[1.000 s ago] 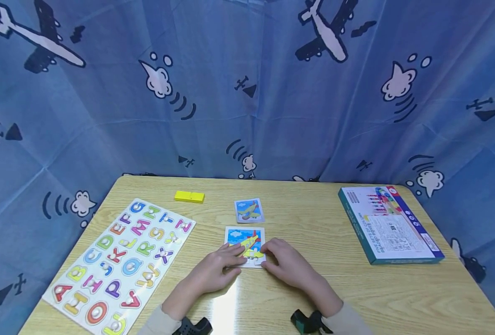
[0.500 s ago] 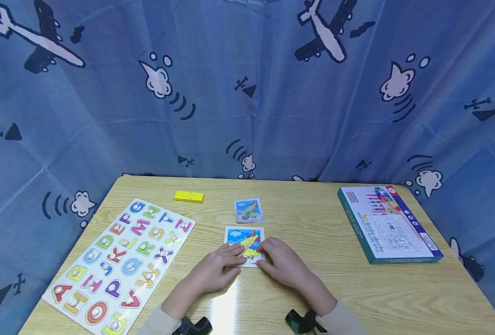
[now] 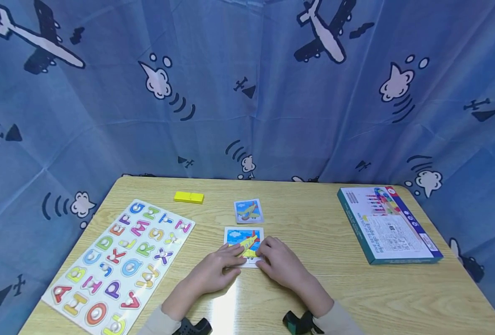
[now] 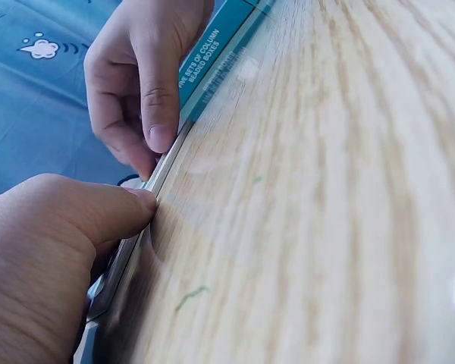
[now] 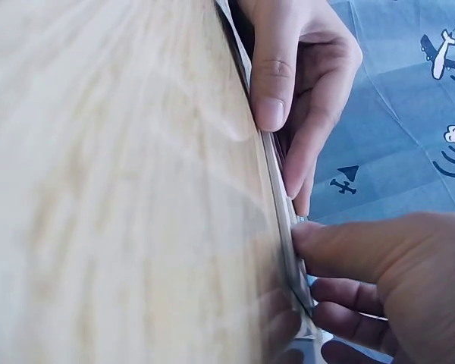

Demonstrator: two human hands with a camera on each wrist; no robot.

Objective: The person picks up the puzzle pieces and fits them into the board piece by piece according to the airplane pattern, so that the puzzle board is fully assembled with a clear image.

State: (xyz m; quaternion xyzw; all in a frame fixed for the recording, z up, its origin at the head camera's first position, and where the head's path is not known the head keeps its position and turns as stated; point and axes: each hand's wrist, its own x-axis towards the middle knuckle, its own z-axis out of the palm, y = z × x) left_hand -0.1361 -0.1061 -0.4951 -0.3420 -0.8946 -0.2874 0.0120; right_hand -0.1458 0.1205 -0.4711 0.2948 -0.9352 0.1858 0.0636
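A small white-framed airplane jigsaw puzzle [image 3: 235,235] lies flat on the table, showing a yellow plane on blue. My left hand [image 3: 215,270] rests on its lower left part, fingers fairly straight, with the thumb at the near edge in the left wrist view. With bent fingers and thumb, my right hand [image 3: 284,264] grips the puzzle at its right side and lower right corner. Its fingertips hide that corner, so a separate piece there cannot be made out. Just behind the puzzle sits a smaller card [image 3: 249,211] with a matching airplane picture.
To the left lies a white alphabet board [image 3: 119,265] with coloured knobbed letters. A yellow block [image 3: 189,197] sits at the back left. On the right is a flat teal-edged box [image 3: 391,225]. A blue airplane-print curtain [image 3: 213,93] hangs behind the wooden table [image 3: 306,209].
My right hand has shifted slightly left, bringing its fingertips further onto the puzzle's right side. The left hand stays in place on the puzzle.
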